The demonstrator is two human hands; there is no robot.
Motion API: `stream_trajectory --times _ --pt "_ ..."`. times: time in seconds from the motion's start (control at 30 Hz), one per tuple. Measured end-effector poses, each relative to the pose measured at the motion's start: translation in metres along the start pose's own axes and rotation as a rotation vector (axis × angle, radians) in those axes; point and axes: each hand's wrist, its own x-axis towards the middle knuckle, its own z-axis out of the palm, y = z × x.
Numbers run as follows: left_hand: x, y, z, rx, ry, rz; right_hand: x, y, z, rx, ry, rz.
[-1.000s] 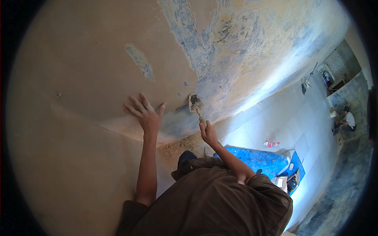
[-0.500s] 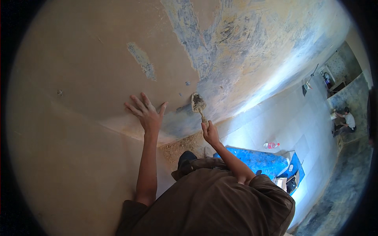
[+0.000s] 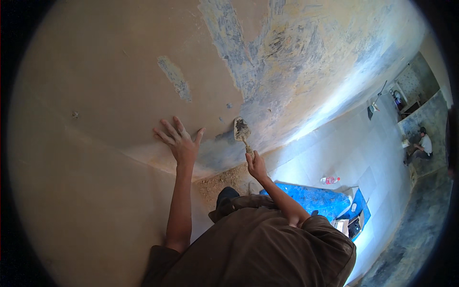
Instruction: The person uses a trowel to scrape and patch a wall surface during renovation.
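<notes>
My left hand (image 3: 181,144) lies with fingers spread on the tan wall (image 3: 105,81), low down and left of the bare patches. My right hand (image 3: 256,165) is wrapped round the handle of a small trowel (image 3: 242,129), whose blade is caked with pale and dark residue. The blade is up against the wall, beside the border between the smooth tan coat and a scraped grey-blue area (image 3: 272,76). A narrow scraped strip (image 3: 174,79) shows above my left hand.
Brown crumbs (image 3: 221,184) cover the floor by the wall's foot near my shoe (image 3: 227,193). A blue sheet (image 3: 311,201) lies to the right, with a plastic bottle (image 3: 330,180) beyond it. Far right, another person (image 3: 423,146) sits low by a wall.
The view has shifted slightly, so wall and hands appear a little lower. My left hand stays spread on the wall, and the trowel remains in my right hand near the same spot.
</notes>
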Motion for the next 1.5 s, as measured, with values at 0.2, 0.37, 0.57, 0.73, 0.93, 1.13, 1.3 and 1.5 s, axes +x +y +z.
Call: stream_trajectory --times 0.2,0.37,0.57,0.73,0.93,1.13,1.3,1.5 --pt "-0.004 0.004 -0.008 0.027 -0.079 -0.028 -0.005 -0.004 -0.008 -0.013 0.11 -0.11" --pt "-0.008 0.0 0.001 0.013 -0.047 -0.019 0.001 -0.015 -0.018 -0.025 0.029 -0.033" --pt "0.003 0.004 -0.004 0.027 -0.049 -0.036 0.011 -0.01 -0.023 -0.033 0.012 -0.016" --pt "-0.002 0.002 -0.002 0.015 -0.017 -0.006 0.01 -0.016 -0.029 -0.057 -0.017 -0.036" --pt "-0.002 0.003 -0.005 0.003 -0.021 -0.023 0.005 -0.008 -0.032 -0.079 -0.018 -0.035" --pt "0.0 0.003 -0.004 0.024 -0.03 -0.019 0.028 -0.038 -0.034 -0.062 0.013 -0.122" --pt "0.001 0.003 -0.004 0.012 -0.027 -0.031 0.024 -0.026 -0.029 -0.05 0.037 -0.14" --pt "-0.003 0.003 -0.002 0.023 -0.019 -0.032 0.012 0.001 -0.03 -0.089 0.007 -0.059"
